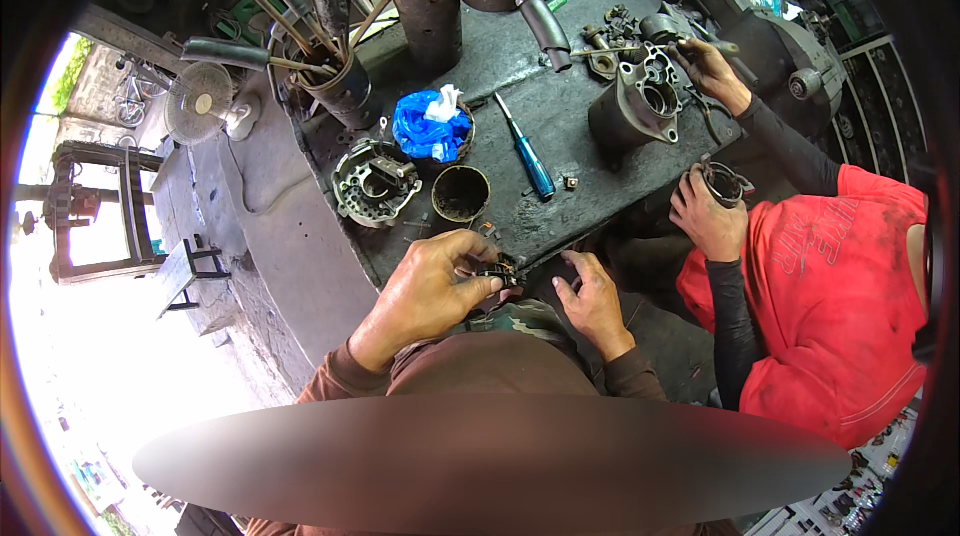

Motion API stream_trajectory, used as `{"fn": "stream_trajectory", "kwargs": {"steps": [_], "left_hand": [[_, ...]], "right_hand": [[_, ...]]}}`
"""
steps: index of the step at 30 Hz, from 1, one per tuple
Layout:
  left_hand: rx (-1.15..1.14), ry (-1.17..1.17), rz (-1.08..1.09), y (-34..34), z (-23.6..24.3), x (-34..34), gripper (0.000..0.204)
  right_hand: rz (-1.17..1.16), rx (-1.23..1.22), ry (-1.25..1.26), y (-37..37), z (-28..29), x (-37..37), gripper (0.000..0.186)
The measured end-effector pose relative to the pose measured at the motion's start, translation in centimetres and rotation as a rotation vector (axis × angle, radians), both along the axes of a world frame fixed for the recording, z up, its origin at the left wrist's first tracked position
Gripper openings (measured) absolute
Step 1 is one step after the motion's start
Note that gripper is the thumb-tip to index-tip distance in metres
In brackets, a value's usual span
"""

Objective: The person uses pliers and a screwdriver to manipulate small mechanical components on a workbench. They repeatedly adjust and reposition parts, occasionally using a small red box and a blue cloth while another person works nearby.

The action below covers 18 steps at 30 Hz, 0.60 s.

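Note:
Near the table's front edge, my left hand pinches a small dark part with copper-coloured bits between thumb and fingers. The fingers cover some of it, so its exact kind cannot be made out. My right hand is just to the right of that part, thumb and forefinger apart, holding nothing. Beyond my left hand stands a round, grimy can. Left of the can lies a cast metal housing with an open centre. A screwdriver with a blue handle rests on the dark table, beside a small metal piece.
A co-worker in a red shirt at the right holds a round metal part and reaches toward a cylindrical housing. Blue plastic fills a bowl. Behind are a tool-filled pot and a tall dark cylinder.

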State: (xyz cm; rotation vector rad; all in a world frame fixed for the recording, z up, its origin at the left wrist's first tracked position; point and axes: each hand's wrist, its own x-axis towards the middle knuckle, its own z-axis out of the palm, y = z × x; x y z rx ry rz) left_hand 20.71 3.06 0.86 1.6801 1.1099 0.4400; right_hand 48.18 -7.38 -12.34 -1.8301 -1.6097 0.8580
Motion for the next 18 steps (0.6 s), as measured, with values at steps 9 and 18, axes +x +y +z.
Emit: {"fn": "stream_trajectory", "kwargs": {"steps": [9, 18], "left_hand": [[-0.086, -0.039, 0.000, 0.2, -0.6, 0.7, 0.033], [-0.038, -0.061, -0.023, -0.7, -0.7, 0.0, 0.030]], "right_hand": [[0.037, -0.006, -0.062, -0.1, -0.5, 0.7, 0.038], [0.046, -0.007, -0.070, 0.5, -0.8, 0.4, 0.038]]}}
